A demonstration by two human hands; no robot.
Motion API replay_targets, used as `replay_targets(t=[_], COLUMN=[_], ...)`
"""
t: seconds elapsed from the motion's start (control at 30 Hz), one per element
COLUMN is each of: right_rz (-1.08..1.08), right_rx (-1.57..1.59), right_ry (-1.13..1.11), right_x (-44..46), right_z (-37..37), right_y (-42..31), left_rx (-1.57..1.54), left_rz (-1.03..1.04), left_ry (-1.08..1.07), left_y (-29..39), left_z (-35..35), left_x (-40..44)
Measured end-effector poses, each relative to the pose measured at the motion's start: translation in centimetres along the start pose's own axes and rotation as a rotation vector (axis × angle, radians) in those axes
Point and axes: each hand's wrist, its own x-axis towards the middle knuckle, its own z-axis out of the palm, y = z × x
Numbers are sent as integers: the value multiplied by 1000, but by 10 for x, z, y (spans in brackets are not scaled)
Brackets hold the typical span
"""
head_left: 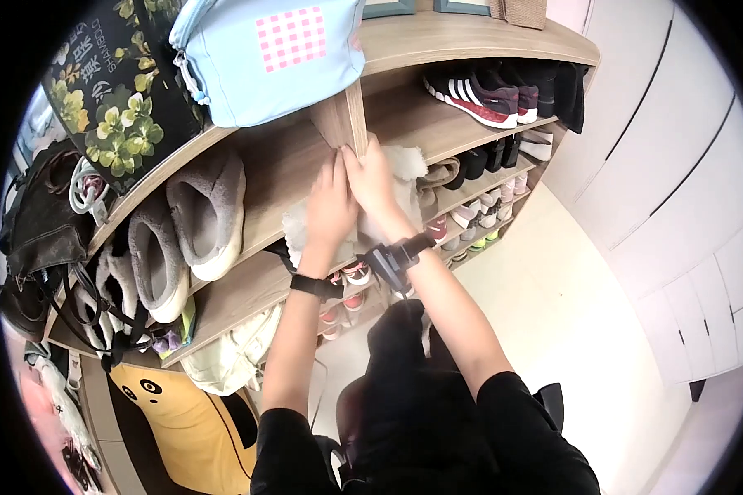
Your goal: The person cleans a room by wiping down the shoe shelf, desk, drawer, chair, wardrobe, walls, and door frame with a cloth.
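Observation:
A wooden shoe rack with several shelves stands in front of me. At its upright divider, my left hand and my right hand are close together, with a pale grey crumpled cloth around and beneath them. The cloth shows to the left of my left hand and to the right of my right hand. My right fingers are closed around the divider's edge, with cloth beside them. The fingers of my left hand lie close together against the divider; its palm side is hidden.
Grey fluffy slippers stand on the left shelf, sneakers on the upper right one. A light blue bag and a black floral box sit on top. A yellow item is lower left, white cabinet doors at right.

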Motion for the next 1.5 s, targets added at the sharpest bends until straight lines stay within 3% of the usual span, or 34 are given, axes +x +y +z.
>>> replay_targets(t=[0.07,0.1,0.13,0.2,0.4,0.47,0.5,0.53,0.6,0.67,0.73,0.87,0.9,1.0,1.03,1.07,1.13,1.2,1.27,1.3,1.33,1.37,1.4,1.43,1.5], right_rz=[9,149,142,6,97,-54,72,66,-309,-285,-319,-172,-145,-202,-334,-337,-381,-402,-376,-518,-529,-284,-41,-257,-263], right_rx=[-44,-64,-61,-134,-156,-223,-279,-272,-564,-535,-603,-619,-499,-552,-641,-633,-776,-744,-637,-657,-651,-677,-694,-575,-526], right_ry=[42,13,12,15,-105,-149,-245,-247,-207,-300,-451,-669,-725,-641,-494,-503,-299,-246,-244,-142,-142,-295,-444,-309,-264], right_x=[-9,-16,-20,-26,-30,-33,-32,-32,-32,-25,-13,12,20,22,15,6,-12,-24,-35,-37,-37,-38,-38,-41,-36], right_z=[-4,-8,-9,-8,-26,-33,-41,-44,-49,-58,-64,-75,-78,-77,-73,-69,-65,-61,-63,-65,-70,-78,-83,-82,-77], right_y=[-4,-13,-6,9,1,5,-8,2,28,36,33,16,17,28,32,35,39,37,31,27,10,-8,-21,-25,-52], left_rx=[-8,181,371,368,391,457,519,527,587,539,279,280,278,211,277,344,395,454,504,510,300,91,98,161,235], left_rz=[-47,55,156,138,10,6,11,10,-126,-136,-164,-251,-252,-198,-158,-119,-120,-117,29,25,4,-14,-12,9,52], left_ry=[-116,-40,37,68,-27,-27,-40,-34,-297,-315,-374,-394,-392,-284,-256,-225,-165,-98,-29,-20,-56,-91,-76,4,218], left_y=[6,2,3,9,24,22,21,25,29,19,9,4,5,9,9,10,11,3,-10,-12,-13,-15,-11,-1,17], left_z=[-9,-3,-1,3,14,20,23,19,12,11,5,-3,-5,-7,-6,-6,-2,1,2,-4,-11,-18,-30,-46,-70], left_x=[-12,-20,-27,-39,-30,-26,-24,-19,-12,-8,3,20,21,6,3,-1,-12,-22,-36,-42,-48,-53,-52,-50,-44])
